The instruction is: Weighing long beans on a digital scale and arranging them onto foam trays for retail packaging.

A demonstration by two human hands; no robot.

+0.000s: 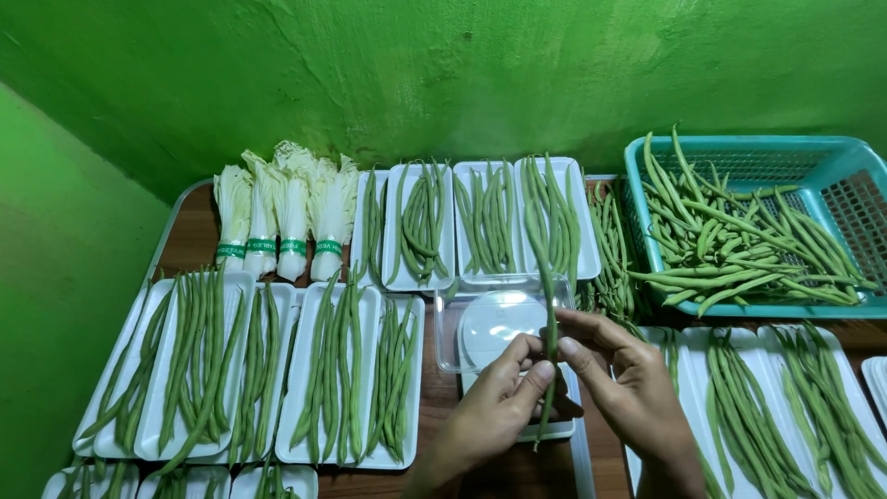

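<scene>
Hands (564,393) on slender (perhaps limp) bean (551,370)

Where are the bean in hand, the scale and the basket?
bean (552,393), head view, lower stretch below the fingers.
scale (494,323), head view, round white plate.
basket (739,144), head view, back rim.

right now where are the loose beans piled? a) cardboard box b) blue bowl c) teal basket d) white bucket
c, a heap of loose green beans fills the teal basket at the table's far right, while both hands hold one bean.
</scene>
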